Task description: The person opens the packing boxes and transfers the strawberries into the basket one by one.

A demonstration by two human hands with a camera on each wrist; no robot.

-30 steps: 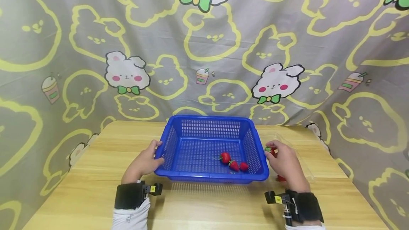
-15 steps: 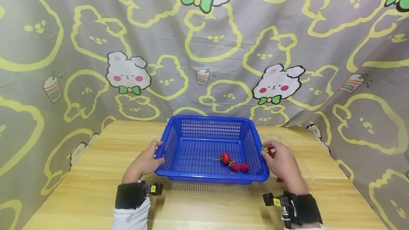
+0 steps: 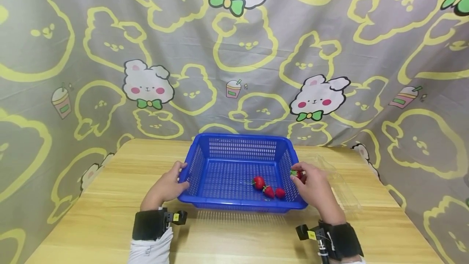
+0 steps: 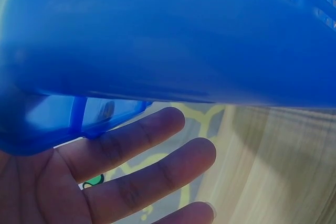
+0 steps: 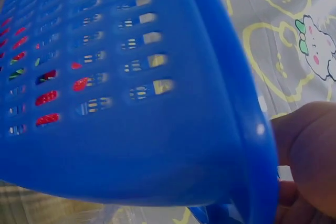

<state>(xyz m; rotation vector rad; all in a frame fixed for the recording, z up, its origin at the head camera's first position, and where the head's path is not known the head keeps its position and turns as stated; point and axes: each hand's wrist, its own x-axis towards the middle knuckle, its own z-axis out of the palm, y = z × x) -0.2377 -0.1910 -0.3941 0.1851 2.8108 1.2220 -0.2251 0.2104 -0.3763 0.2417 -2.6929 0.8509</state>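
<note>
In the head view, a blue plastic basket [image 3: 238, 206] with slotted walls stands on the wooden table. Several strawberries [image 3: 258, 182] lie in its front right part. My left hand [image 3: 166, 184] holds the basket's left rim, its thumb over the edge; in the left wrist view, fingers [image 4: 157, 174] extend beneath the rim. At the right rim, my right hand [image 3: 314, 184] pinches another strawberry [image 3: 295, 173], green leaves facing the basket. The right wrist view shows the basket wall [image 5: 157, 140], red fruit through its slots, and part of the right hand [image 5: 312, 156] beyond the rim.
A clear plastic tray [image 3: 346, 190] lies on the table [image 3: 234, 237] right of the basket, partly hidden by my right arm. A grey patterned curtain [image 3: 205, 44] hangs behind the table and along both sides.
My right hand has moved left with its strawberry, from above the clear tray to the basket's right rim. My left hand stays at the left rim.
</note>
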